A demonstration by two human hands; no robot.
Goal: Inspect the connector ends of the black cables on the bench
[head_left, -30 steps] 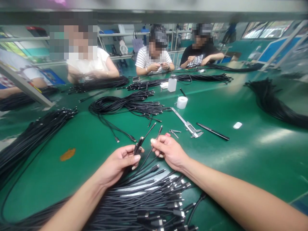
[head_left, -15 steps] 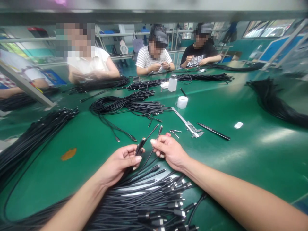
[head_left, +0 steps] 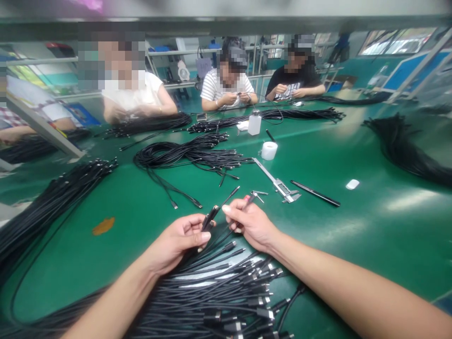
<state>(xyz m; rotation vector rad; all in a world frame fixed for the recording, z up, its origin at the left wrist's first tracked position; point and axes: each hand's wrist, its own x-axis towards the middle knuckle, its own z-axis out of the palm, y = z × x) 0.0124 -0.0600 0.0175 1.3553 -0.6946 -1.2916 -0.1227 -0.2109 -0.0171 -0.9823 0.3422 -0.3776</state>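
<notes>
My left hand [head_left: 190, 238] is closed around several black cable ends [head_left: 211, 217], their plugs pointing up and away. One thin cable end [head_left: 231, 197] sticks out farther, between the two hands. Just to the right, my right hand [head_left: 249, 219] pinches a black cable, its plug [head_left: 252, 197] blurred above the fingers. Under both hands lies a large pile of black cables [head_left: 197, 301] with metal connectors at its right end. The lower parts of the held cables are hidden by my hands.
On the green table [head_left: 353, 235] are a caliper [head_left: 277, 182], a black pen-like tool [head_left: 315, 193], a tape roll [head_left: 269, 150], a white bottle [head_left: 254, 124] and a looped cable bundle [head_left: 183, 153]. Another bundle [head_left: 52, 207] lies left. People [head_left: 228, 89] sit across the table.
The plug in my right hand has tilted to the right, away from the cable ends in my left hand. The view has shifted slightly.
</notes>
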